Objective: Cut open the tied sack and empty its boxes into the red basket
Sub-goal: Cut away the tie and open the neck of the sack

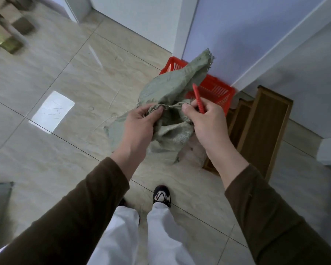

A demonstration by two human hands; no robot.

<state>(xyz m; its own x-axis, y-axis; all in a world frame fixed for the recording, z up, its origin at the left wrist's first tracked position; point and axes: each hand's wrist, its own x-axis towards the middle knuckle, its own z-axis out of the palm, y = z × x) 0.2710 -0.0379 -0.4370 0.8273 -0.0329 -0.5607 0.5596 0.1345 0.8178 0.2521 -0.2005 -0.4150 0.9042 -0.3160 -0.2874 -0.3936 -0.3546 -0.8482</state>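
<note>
Person stands on tiled floor (69,69). Green sack (172,87) is held up limp, partly over the red basket (218,92) by the wall. Left hand (139,125) grip pinches the sack's open edge; right hand (206,119) grip holds the opposite edge plus a red cutter (198,98).

1. Limp woven plastic sack (172,87): pale grey-green, frayed edges.
2. Slatted plastic basket (218,90): bright red.
3. Ridged slim cutter (198,99): red.
4. Polished floor tiles (65,73): beige, marbled veining.
5. Long sleeves (266,207): dark brown.
6. Trousers (161,236): white.
</note>
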